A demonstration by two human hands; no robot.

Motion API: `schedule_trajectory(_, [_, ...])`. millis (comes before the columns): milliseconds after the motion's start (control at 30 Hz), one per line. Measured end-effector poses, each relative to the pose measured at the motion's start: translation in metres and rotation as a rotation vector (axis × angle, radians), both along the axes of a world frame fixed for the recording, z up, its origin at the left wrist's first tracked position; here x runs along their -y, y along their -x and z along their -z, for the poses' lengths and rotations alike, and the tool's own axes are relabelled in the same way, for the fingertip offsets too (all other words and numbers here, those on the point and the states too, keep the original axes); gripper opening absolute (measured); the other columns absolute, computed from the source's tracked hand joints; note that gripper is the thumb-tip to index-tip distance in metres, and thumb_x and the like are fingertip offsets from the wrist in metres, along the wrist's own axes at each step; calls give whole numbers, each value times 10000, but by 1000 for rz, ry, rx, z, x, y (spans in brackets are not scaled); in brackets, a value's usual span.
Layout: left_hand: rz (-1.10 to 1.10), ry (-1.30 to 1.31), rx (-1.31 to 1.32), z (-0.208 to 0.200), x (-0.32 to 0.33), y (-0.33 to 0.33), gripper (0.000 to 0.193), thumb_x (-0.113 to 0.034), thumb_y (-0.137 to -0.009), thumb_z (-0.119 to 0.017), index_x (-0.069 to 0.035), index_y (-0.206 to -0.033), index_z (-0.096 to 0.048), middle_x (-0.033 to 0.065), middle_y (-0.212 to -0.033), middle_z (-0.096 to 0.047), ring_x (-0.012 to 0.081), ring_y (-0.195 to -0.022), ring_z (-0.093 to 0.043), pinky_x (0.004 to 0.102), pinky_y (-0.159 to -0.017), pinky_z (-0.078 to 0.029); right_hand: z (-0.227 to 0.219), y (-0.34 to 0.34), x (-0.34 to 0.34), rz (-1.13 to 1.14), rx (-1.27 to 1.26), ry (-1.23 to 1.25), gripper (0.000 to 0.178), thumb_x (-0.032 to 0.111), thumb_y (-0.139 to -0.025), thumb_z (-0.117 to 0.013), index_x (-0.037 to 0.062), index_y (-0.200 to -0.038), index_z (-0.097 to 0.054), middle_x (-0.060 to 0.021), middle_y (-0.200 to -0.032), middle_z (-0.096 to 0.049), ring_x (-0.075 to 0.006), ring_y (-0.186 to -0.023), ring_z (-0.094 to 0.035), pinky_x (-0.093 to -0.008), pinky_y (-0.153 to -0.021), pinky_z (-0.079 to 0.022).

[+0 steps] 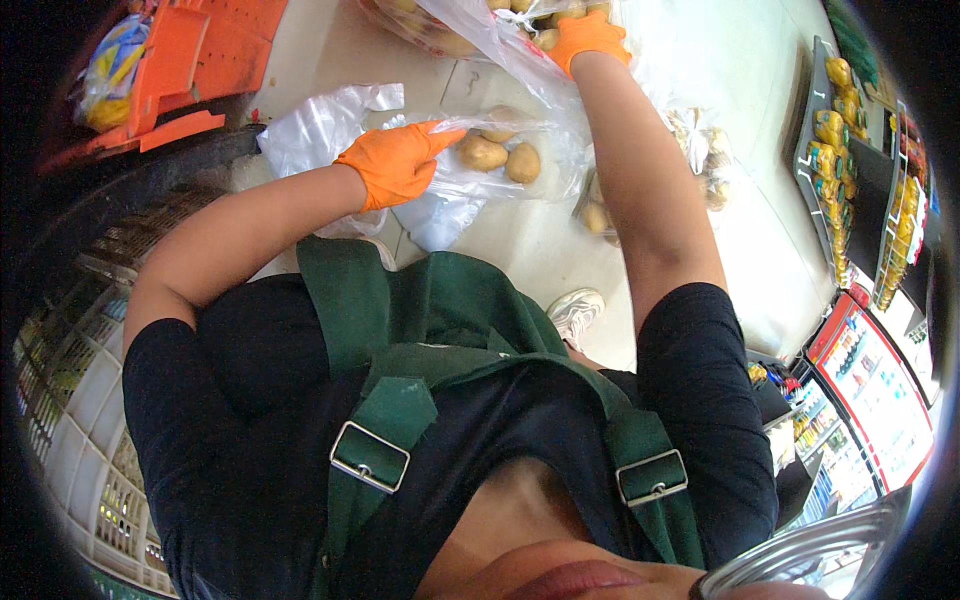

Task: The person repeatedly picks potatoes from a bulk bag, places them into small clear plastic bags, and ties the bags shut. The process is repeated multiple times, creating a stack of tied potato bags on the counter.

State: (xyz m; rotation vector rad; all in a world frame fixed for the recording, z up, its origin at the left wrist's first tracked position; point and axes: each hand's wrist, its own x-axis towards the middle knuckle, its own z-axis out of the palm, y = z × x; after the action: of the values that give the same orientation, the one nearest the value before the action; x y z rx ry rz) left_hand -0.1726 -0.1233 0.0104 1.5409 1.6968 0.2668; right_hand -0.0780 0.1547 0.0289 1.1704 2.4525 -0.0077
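In an orange glove, my left hand (395, 165) is closed on the edge of a clear plastic bag (555, 165). Three potatoes (483, 153) show inside that bag, low over the floor. My right hand (590, 40), gloved the same way, reaches far forward onto the potatoes in a large open clear sack (490, 38). Its fingertips point down and away, so whether they grip a potato is hidden. Loose white plastic bags (325, 135) lie beside and below my left hand.
Filled, tied bags of potatoes (597, 215) stand on the pale tiled floor (760, 240) by my right forearm. Orange crates (215, 60) stand at the far left, with a dark bin rim and pale plastic baskets (85, 430) nearer. Shelves of yellow packages (830, 160) line the right.
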Motion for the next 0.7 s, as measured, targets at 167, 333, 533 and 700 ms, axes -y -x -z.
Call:
schedule_trajectory(167, [26, -26, -12, 4, 2, 5, 575, -165, -977, -451, -201, -1549, -407, 167, -1513, -485, 371, -1286, -549, 429, -1014, -500, -8, 1, 2, 63, -68, 71, 678, 571, -790, -772, 78, -1249, -693, -192, -1419, -497, -375, -1269, -525, -459, -1047, -481])
schedule_trajectory(333, [-13, 9, 37, 2, 12, 5, 595, -146, -962, -459, -200, -1552, -407, 172, -1536, -457, 373, -1295, -543, 418, -1040, -484, -47, -27, 7, -133, -422, 176, 677, 585, -769, -772, 32, -1158, -724, -228, -1307, -582, -429, -1205, -559, -470, -1022, -488])
schedule_trajectory(533, [-126, 49, 90, 3, 7, 2, 647, -121, -934, -482, -176, -1571, -383, 183, -1570, -407, 357, -1324, -520, 388, -1109, -430, -54, -125, 93, 203, -1457, 1384, 944, 613, -841, -734, -2, -1484, -417, -163, -1452, -535, -307, -1294, -572, -460, -1104, -458])
schedule_trajectory(700, [-239, -67, 217, 18, -2, -3, 698, -71, -903, -474, -167, -1584, -356, 127, -1591, -425, 334, -1508, -318, 372, -1240, -263, 34, -103, 157, 933, -1508, 2062, 785, 557, -915, -661, 3, -1437, -472, -130, -1355, -600, -287, -1233, -606, -463, -1049, -480])
